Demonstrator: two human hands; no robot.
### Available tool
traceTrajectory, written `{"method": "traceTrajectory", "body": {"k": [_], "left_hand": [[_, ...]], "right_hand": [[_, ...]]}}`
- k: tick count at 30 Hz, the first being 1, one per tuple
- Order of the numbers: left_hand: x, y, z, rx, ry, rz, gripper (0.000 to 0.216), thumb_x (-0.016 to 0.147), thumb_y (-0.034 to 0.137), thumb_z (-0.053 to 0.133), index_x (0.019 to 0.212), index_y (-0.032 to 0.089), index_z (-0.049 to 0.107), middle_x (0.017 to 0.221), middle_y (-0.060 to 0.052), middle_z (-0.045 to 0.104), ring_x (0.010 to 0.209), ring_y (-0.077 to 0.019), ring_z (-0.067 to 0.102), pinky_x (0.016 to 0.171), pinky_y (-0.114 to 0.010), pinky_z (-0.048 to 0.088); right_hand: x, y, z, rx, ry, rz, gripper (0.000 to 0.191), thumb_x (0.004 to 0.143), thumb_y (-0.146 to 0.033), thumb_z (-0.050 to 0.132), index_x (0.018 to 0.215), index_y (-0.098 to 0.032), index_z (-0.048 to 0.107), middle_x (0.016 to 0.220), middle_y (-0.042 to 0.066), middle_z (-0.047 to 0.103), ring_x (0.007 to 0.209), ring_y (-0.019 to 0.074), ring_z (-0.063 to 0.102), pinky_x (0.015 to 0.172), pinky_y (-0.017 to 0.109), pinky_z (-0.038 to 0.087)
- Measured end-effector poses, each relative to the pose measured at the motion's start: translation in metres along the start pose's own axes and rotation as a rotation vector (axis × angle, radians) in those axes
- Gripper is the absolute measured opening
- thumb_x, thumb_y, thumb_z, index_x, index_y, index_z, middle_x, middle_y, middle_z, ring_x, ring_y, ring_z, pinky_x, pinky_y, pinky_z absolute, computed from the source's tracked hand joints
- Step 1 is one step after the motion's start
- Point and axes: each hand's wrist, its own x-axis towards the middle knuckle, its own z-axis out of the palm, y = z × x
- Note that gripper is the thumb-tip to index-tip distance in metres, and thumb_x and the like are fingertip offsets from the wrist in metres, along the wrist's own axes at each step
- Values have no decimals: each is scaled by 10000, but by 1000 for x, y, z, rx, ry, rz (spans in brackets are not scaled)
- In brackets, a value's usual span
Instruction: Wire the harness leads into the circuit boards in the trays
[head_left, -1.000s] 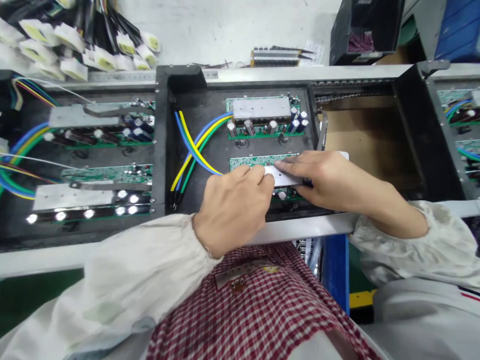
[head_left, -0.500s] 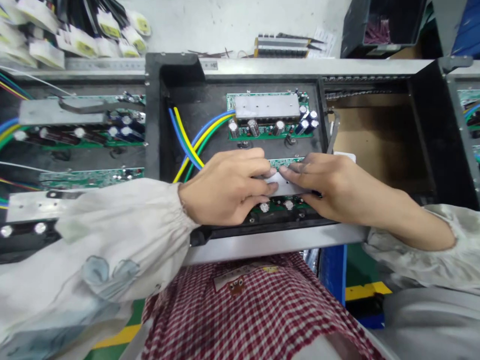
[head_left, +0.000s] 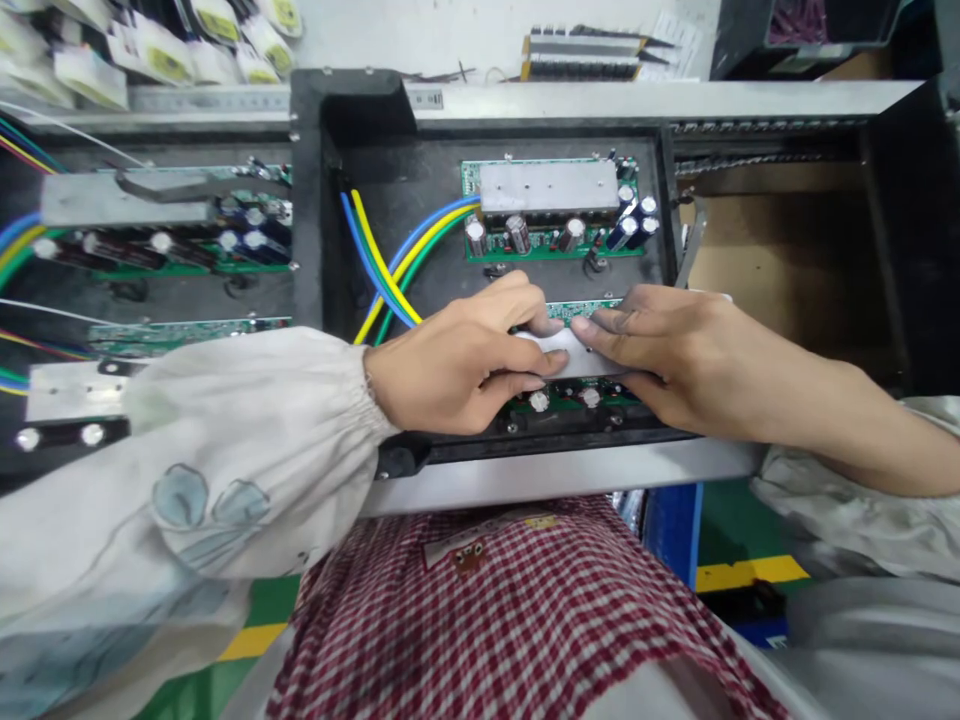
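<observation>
Inside the black tray (head_left: 427,165), the upper heatsink-topped circuit board (head_left: 551,195) lies seated; below, the lower board's metal heatsink (head_left: 586,358) is pinched by left hand (head_left: 457,362) and right hand (head_left: 694,352) fingers, its positioning seemingly unfinished.

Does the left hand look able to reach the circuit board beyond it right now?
Likely yes: only small black clips seem to stand between the left hand and the far circuit board, though the fingers would have to leave the near metal plate first.
</observation>
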Motion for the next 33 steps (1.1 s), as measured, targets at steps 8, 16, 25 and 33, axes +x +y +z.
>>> {"method": "traceTrajectory", "body": {"k": [8, 16, 25, 33], "left_hand": [[1, 2, 0, 2, -1, -40, 186, 858, 229, 512, 882, 203, 694, 910, -84, 584, 886, -185, 522, 778, -353, 464], [4, 6, -3, 3, -83, -136, 203, 873, 254, 483, 868, 224, 685, 933, -86, 588, 905, -185, 519, 804, -344, 448], [4, 3, -1, 27, 2, -35, 233, 874, 254, 493, 839, 196, 716, 887, -93, 610, 823, -172, 514, 738, -345, 442], [3, 4, -2, 60, -25, -64, 252, 879, 299, 481, 841, 222, 719, 894, -80, 629, 834, -173, 545, 744, -345, 443]], "right_hand": [[-1, -1, 1, -12, -3, 28, 406, 898, -234, 333, 1214, -96, 548, 787, 100, 626, 701, 226, 509, 623, 359, 431], [-1, 3, 1, 57, 2, -5, 413, 898, -235, 353, 1244, -100, 534, 836, 102, 647, 747, 241, 528, 668, 380, 444], [-1, -4, 8, 30, 86, 106, 375, 887, -295, 411, 1174, -136, 594, 754, 81, 622, 724, 229, 532, 627, 353, 421], [-4, -6, 15, 51, 121, 112, 383, 906, -308, 386, 1207, -162, 571, 913, 103, 650, 811, 245, 554, 710, 395, 435]]}}
